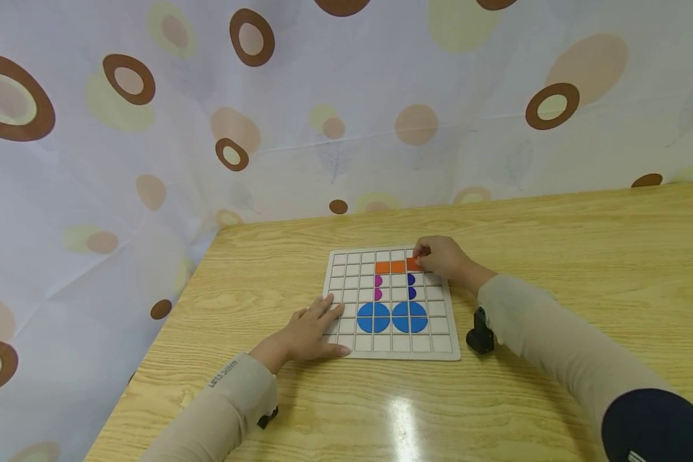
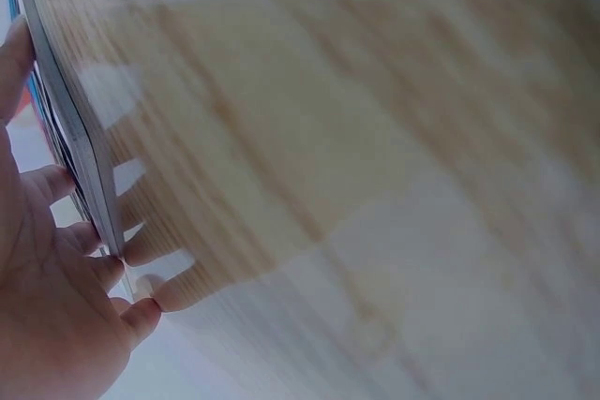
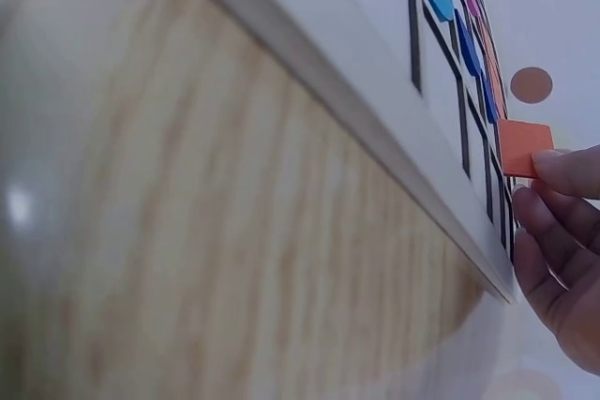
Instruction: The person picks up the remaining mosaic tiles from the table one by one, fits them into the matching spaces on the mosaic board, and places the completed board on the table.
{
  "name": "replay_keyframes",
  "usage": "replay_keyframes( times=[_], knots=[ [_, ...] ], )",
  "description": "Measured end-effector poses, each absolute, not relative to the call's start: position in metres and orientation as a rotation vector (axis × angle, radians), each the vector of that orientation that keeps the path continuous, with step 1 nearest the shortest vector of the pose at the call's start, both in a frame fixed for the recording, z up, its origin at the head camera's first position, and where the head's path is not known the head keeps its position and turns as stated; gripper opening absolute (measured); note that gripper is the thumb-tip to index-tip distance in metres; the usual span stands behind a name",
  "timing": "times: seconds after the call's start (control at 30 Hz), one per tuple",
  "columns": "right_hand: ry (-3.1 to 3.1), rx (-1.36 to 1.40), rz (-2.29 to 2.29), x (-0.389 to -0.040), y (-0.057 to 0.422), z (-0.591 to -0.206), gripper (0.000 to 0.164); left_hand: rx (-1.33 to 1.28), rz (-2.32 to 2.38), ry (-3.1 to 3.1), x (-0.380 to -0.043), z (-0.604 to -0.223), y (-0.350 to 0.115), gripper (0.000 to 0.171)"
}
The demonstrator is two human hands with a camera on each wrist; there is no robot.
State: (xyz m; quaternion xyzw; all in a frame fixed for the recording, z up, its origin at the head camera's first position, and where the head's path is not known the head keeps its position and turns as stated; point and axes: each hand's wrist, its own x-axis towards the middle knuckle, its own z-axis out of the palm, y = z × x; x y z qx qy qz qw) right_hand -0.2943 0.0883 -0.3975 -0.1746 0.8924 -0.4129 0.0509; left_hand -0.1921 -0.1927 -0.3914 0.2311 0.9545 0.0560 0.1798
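A white grid board (image 1: 346,346) lies flat on the wooden table. Its squares hold blue quarter-circle tiles (image 1: 373,317) that make two discs, magenta half-circle tiles (image 1: 378,280), dark blue half-circle tiles (image 1: 412,292) and orange square tiles (image 1: 383,267). At the board's far right part my right hand (image 1: 443,258) pinches an orange square tile (image 3: 525,147) between thumb and fingers; in the right wrist view it stands tilted above the grid. My left hand (image 1: 308,330) rests with spread fingers on the board's near left edge; in the left wrist view its fingertips touch the board's side.
The wooden table (image 1: 583,256) stretches to both sides of the board. A patterned curtain (image 1: 381,115) hangs behind it and along the left. A black wrist device (image 1: 481,332) sits beneath the right sleeve, close to the board's right edge.
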Motion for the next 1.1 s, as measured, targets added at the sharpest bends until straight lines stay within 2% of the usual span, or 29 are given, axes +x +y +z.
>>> replay_keyframes(
  times=[0.27,0.57,1.1],
  knots=[
    [2.696,-0.546,-1.202,-0.2974,0.0895,-0.3966,0.007,0.671,0.151,2.706,-0.1917,-0.392,-0.1929,0.082],
    [2.765,-0.621,-1.066,-0.2927,0.0886,-0.394,0.018,0.677,0.163,2.704,-0.1913,-0.3928,-0.1931,0.082],
    [2.817,-0.659,-1.0,-0.2912,0.0858,-0.3971,0.013,0.678,0.148,2.705,-0.1914,-0.3915,-0.1929,0.081]
  ],
)
